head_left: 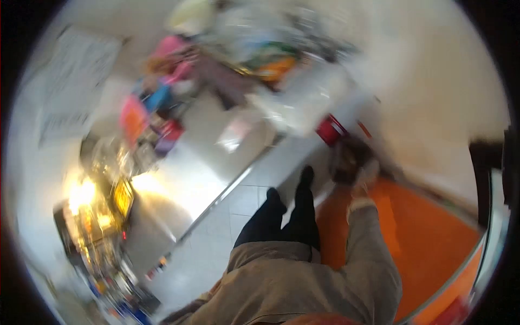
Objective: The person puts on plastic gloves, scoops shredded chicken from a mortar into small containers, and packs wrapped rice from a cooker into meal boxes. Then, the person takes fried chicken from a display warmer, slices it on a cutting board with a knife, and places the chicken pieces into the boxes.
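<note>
My right arm, in a grey-brown sleeve, reaches forward over an orange surface. Smeared by motion, my right hand is beside a dark brown object, perhaps a bag; whether it holds anything cannot be made out. A red item lies just beyond the dark object. My left sleeve is low at the left of my body, and the left hand is not visible.
A metal-topped table runs diagonally on the left, with blurred colourful packages and clear plastic bags. Glowing yellow lights and small items stand at the far left. Pale floor tiles show below. A paper sheet hangs upper left.
</note>
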The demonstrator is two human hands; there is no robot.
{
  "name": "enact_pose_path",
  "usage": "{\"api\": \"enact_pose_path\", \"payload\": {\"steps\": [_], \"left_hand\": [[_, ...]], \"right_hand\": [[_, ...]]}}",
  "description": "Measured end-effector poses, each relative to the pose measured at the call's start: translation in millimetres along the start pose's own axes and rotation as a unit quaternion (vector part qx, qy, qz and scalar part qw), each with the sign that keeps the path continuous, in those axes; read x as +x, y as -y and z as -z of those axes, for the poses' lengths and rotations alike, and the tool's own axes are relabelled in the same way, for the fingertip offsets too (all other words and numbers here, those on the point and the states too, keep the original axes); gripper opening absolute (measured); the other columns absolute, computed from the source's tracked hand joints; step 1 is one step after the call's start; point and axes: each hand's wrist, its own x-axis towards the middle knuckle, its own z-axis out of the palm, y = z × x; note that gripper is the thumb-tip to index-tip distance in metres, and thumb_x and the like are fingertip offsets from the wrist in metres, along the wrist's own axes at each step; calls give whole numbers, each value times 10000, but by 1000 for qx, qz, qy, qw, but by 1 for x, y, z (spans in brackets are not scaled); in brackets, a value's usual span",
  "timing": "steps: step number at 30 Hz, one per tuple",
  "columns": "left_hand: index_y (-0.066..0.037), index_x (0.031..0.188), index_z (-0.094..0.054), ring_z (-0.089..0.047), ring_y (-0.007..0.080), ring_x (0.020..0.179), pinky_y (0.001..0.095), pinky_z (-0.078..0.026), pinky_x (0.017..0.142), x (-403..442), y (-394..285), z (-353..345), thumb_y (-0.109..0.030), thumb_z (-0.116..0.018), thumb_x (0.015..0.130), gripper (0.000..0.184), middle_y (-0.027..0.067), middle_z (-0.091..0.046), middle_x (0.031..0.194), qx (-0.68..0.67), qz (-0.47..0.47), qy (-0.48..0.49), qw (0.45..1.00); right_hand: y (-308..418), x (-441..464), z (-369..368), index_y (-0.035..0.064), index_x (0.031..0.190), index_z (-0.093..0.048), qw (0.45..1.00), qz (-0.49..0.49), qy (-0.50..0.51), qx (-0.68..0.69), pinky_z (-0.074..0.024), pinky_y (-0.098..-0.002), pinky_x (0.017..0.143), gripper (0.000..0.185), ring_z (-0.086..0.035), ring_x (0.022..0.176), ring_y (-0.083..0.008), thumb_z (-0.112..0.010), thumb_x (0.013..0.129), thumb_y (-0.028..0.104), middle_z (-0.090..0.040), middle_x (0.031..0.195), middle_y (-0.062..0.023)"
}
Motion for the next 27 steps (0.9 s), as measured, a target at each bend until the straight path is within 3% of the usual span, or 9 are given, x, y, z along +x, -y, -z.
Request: {"api": "enact_pose_path", "payload": {"steps": [8,15,18,19,21,23,25,26,27], "left_hand": [[-59,1242,-598,-579,269,1109,374,-454,911,-22,134,-132,-529,-429,944,581,156,-601,1209,-243,46,-57,967],[-65,1258,-592,-572,273,1135,378,-450,925,0,275,-222,-573,-404,943,626,165,-588,1254,-361,68,-22,930],[-68,1265,-589,-569,275,1146,381,-448,931,32,324,-239,-592,-393,943,646,168,-583,1274,-367,2,-43,929],[-69,1267,-589,-568,276,1150,381,-447,933,43,336,-230,-599,-390,942,653,170,-581,1280,-399,-7,-51,915],[-142,1354,-511,-577,312,1135,488,-452,883,36,348,-178,-701,-353,895,740,132,-528,1353,-567,43,2,822],[-192,1393,-449,-554,311,1169,542,-450,890,21,367,-88,-708,-391,886,726,107,-477,1399,-579,38,25,814],[-181,1389,-446,-569,290,1140,535,-441,877,63,416,-19,-690,-404,887,716,95,-503,1362,-593,-3,-37,804],[-169,1373,-459,-582,274,1102,515,-449,872,70,429,27,-665,-425,896,689,88,-528,1321,-616,-12,-84,783],[-156,1344,-478,-589,264,1081,487,-461,830,79,446,71,-661,-458,885,682,78,-547,1292,-648,-24,-144,747]], "right_hand": [[105,-56,-7,21,1254,-544,964,254,83,0,-521,-361,798,568,-625,968,-265,-672,844,393,-637,1080,-124],[173,-258,-59,35,1258,-548,937,295,187,-6,-523,-361,791,561,-635,951,-262,-678,840,386,-645,1066,-120],[181,-354,-73,41,1260,-550,924,294,245,-9,-524,-361,788,558,-639,944,-261,-680,838,383,-649,1060,-118],[185,-386,-79,43,1261,-551,920,289,266,-8,-524,-361,787,557,-640,941,-260,-681,838,382,-650,1058,-118],[192,-450,-93,47,1262,-552,910,276,309,-7,-525,-361,784,556,-643,937,-259,-682,837,380,-652,1054,-116],[203,-514,-118,51,1263,-554,893,261,366,-15,-525,-361,782,554,-646,932,-259,-684,836,378,-654,1050,-115],[211,-584,-158,54,1265,-555,857,227,462,0,-526,-361,780,552,-648,927,-258,-685,834,375,-657,1046,-114],[203,-595,-215,108,1220,-552,735,56,657,155,-529,-351,643,438,-642,709,-246,-666,855,322,-642,928,-103],[215,-702,-174,110,1169,-536,763,111,626,114,-509,-353,575,377,-598,622,-225,-656,865,297,-614,882,-93]]}}
